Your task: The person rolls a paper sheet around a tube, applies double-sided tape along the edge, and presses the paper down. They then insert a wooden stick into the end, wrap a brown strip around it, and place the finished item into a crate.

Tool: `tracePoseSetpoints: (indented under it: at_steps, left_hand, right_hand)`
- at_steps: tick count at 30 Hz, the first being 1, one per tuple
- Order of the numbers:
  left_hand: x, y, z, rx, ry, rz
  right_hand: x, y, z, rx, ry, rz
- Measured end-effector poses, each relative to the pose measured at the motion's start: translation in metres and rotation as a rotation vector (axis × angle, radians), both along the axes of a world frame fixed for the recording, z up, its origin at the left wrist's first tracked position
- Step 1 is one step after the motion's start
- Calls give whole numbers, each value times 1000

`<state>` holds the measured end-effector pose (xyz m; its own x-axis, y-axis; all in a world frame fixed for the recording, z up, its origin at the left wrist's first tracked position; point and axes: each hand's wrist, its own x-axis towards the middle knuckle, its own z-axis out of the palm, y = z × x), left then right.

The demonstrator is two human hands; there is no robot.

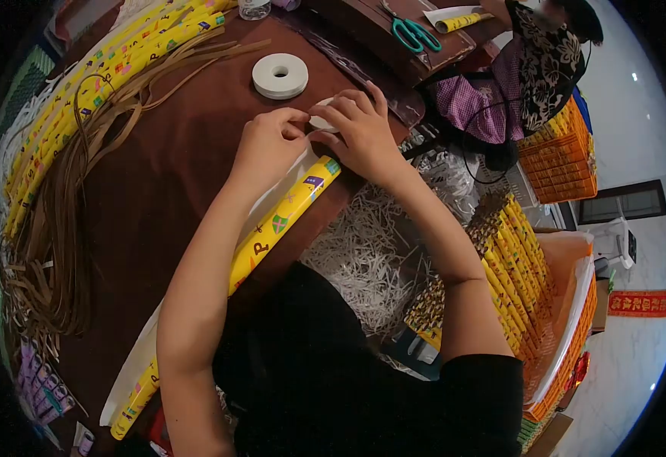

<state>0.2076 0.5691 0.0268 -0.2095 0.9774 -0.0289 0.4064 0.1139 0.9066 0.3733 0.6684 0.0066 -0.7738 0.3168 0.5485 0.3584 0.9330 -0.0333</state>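
A long yellow patterned paper [291, 206], partly rolled into a tube with its white underside showing, lies slantwise along the table in front of me. My left hand [272, 145] is just above its upper end, thumb and fingers pinched together; what is between them is too small to make out. Close beside it, my right hand [357, 131] curls over a white tape roll [321, 120], covering most of it. A second white tape roll [280, 75] lies flat beyond my hands.
Bundled yellow tubes [131, 65] and brown strips [66, 236] cover the table's left side. Green-handled scissors [415, 35] lie at the back, near another person [538, 68]. Shredded white paper [371, 259] and orange crates [557, 164] with yellow rolls stand to my right.
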Motion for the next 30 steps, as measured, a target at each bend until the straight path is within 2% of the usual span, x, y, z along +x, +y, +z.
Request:
tracePoseSetpoints:
  at_steps: [7,12,15,25,30]
  left_hand:
    - [-1,4,-6,40,31,29]
    - [-2,4,-3,55,53,56]
    - [-6,4,-5,59,56,48]
    - [-5,3,-2,110,61,63]
    - [-15,6,-3,46,49,40]
  right_hand:
    - [-1,10,8,-188,49,151]
    - [-11,20,14,-217,-91,287]
    - [-15,23,16,-300,-124,287]
    - [-20,29,22,-324,-181,358]
    - [-20,24,6,-417,-34,404]
